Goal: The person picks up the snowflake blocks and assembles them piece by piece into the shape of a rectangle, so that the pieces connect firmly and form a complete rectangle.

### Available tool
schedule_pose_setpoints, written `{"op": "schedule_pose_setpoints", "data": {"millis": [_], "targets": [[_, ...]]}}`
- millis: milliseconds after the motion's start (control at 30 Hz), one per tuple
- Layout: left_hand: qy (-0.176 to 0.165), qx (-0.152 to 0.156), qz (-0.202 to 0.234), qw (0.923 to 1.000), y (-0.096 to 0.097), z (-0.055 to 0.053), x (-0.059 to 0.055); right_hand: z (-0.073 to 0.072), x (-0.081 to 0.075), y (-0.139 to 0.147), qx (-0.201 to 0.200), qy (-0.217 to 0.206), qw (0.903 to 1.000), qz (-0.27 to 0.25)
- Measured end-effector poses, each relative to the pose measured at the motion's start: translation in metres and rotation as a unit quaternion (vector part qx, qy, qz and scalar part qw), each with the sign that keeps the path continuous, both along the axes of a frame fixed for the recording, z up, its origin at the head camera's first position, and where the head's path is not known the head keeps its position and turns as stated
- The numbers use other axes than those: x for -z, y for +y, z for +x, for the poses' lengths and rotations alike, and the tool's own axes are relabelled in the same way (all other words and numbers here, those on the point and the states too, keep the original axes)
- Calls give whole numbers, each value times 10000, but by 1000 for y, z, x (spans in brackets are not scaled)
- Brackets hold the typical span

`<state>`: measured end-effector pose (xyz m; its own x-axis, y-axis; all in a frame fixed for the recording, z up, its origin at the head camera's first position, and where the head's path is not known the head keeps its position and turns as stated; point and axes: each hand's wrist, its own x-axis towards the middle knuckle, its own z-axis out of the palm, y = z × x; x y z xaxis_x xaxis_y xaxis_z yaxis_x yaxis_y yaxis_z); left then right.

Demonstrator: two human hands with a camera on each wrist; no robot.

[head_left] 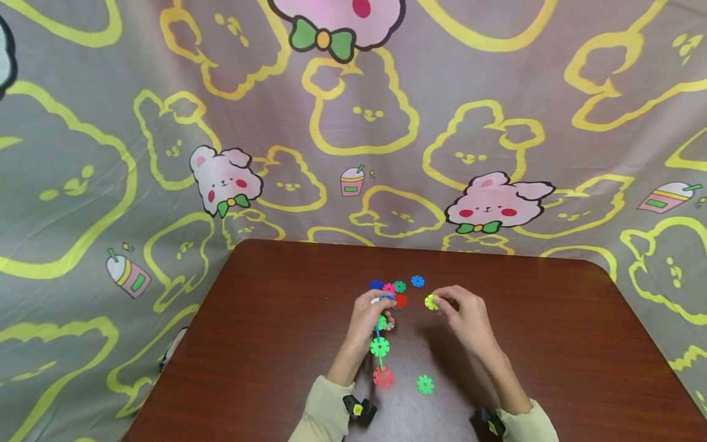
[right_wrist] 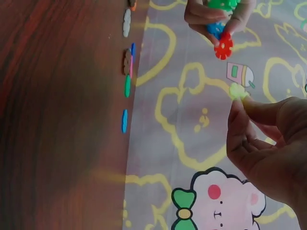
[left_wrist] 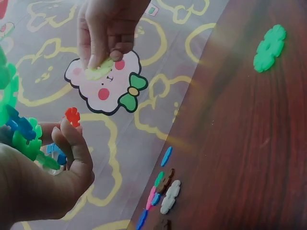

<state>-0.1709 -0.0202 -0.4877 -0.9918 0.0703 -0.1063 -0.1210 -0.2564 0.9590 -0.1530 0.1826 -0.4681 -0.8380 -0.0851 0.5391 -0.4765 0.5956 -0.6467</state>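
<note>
Head view: left hand with grip on disc chain, right hand with pinch on yellow disc.

No words, numbers or brand names can be read on the slotted discs or the brown table. Beyond the table's far edge, drink cups printed on the patterned backdrop carry green label patches without legible lettering.
</note>
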Motion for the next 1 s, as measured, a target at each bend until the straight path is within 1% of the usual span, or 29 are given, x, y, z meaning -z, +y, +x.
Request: {"op": "schedule_pose_setpoints", "data": {"millis": [67,133,267,333,433,533,667,733,833,1000], "targets": [[3,43,29,10000,-1,0,0,0,0,2,-13,-11,10000,49],[11,153,12,9999,0,0,0,0,0,2,-95,-131,9998,78],[72,359,-62,9993,5,2,0,1,-2,-2,-454,-523,9975,-112],[112,394,-108,9991,7,3,0,1,-2,-4,-600,-668,9958,-195],[111,415,-111,9990,8,4,1,2,-2,-7,-687,-697,9951,-170],[96,422,-73,9990,9,4,1,2,-1,-8,-659,-497,9966,44],[106,421,-88,9990,9,4,0,1,1,-10,-573,17,9968,564],[154,398,-145,9990,9,5,0,1,3,-11,-520,279,9956,724],[225,363,-187,9989,9,6,-1,1,4,-13,-455,554,9949,710],[238,342,-238,9988,10,6,-2,1,8,-16,-398,750,9954,444]]}}
